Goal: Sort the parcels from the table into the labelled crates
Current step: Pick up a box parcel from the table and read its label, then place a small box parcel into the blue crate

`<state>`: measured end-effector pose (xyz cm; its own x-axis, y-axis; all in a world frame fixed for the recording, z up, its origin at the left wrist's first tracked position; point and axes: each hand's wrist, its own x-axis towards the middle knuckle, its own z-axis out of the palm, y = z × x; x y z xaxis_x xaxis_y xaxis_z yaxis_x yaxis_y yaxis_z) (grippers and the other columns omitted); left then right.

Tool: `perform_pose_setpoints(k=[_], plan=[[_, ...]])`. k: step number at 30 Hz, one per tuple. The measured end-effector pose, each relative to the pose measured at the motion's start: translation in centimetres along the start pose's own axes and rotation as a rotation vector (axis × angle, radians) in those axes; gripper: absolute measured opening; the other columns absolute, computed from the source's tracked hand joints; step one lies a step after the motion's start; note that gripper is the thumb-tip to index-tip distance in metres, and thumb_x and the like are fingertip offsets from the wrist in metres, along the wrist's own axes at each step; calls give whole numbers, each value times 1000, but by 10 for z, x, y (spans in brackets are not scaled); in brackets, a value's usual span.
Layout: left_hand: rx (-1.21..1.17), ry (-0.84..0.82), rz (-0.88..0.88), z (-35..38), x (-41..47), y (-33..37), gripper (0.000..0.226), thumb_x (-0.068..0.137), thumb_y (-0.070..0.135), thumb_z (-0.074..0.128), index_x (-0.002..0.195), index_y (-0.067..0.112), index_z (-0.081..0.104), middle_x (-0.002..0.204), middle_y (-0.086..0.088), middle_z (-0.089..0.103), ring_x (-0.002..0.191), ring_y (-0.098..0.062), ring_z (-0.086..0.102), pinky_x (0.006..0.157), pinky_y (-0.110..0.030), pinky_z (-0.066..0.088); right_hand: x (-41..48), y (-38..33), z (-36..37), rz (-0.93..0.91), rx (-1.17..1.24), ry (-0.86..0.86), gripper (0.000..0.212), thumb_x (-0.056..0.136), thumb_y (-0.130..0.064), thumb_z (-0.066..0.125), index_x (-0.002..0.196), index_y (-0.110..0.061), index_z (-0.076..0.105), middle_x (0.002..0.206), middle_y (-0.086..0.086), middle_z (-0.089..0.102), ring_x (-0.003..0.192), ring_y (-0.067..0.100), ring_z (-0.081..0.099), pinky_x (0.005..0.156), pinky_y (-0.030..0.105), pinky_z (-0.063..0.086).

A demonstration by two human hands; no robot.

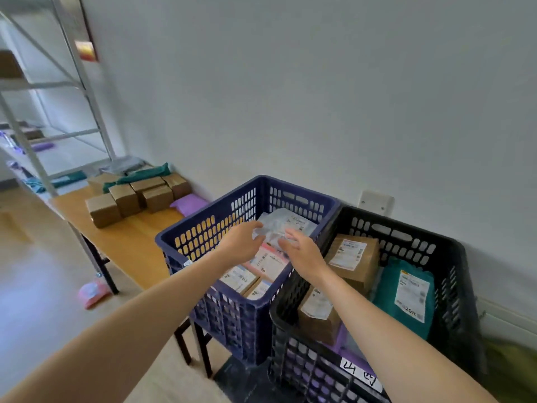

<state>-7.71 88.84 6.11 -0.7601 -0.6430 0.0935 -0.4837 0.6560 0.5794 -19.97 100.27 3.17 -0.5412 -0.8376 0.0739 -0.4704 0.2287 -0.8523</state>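
A pale grey poly-bag parcel (290, 223) with a white label lies at the top of the blue crate (209, 216), over a pink-and-white parcel (268, 261) and small labelled boxes (241, 279). My left hand (241, 242) reaches in from the left, its fingertips curled on the grey parcel's left edge. My right hand (303, 253) is beside it, fingers loosely spread against the parcel's near edge. The black crate (453, 248) to the right holds two brown boxes (351, 254) and a teal mailer (406, 295).
The wooden table (130, 242) on the left carries several brown boxes (128, 199), a green mailer (145, 174) and a purple mailer (189, 203). A pink parcel (93, 292) lies on the floor by a table leg. A metal shelf (87, 82) stands behind. The black crate bears a handwritten label (360, 373).
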Motion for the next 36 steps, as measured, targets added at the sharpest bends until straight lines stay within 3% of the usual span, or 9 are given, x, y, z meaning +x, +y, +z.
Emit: perform_pose_setpoints(k=[4,10,16,22,30,36], plan=[[-15,64,-57,-32,6,-42,39,100,35,44,134,17,52,135,-3,57,121,-21,54,95,-29,40,27,-26,38,-28,17,-36,60,97,-45,49,147,-15,35,147,8,44,130,20,47,109,40,38],[14,125,-91,-97,21,-130,38,101,36,41,128,15,58,124,-5,64,113,-27,58,89,-32,44,85,-79,124,-57,20,-55,59,98,-43,48,148,-15,34,146,9,45,124,19,51,88,20,38],[10,105,-166,-167,37,-230,43,101,37,41,136,14,52,135,-7,56,121,-25,52,98,-35,42,139,-132,218,-45,38,-73,54,100,-37,47,147,-13,36,145,9,45,126,21,50,94,27,39],[18,96,-202,-232,50,-328,42,101,37,40,137,17,49,132,-5,57,118,-22,54,89,-29,41,187,-175,308,11,96,-39,53,99,-34,48,146,-12,37,144,10,47,129,20,47,98,27,38],[-18,75,-276,-275,71,-439,45,99,38,46,139,17,48,136,-5,55,122,-22,52,94,-29,40,244,-197,404,36,37,-91,50,99,-28,50,144,-8,41,140,14,51,127,23,50,104,31,39],[-39,52,-341,-287,96,-522,46,99,39,45,140,17,47,137,-5,53,123,-22,51,95,-29,39,295,-196,472,62,8,-137,48,99,-30,50,142,-10,43,137,14,53,122,22,52,92,23,39]])
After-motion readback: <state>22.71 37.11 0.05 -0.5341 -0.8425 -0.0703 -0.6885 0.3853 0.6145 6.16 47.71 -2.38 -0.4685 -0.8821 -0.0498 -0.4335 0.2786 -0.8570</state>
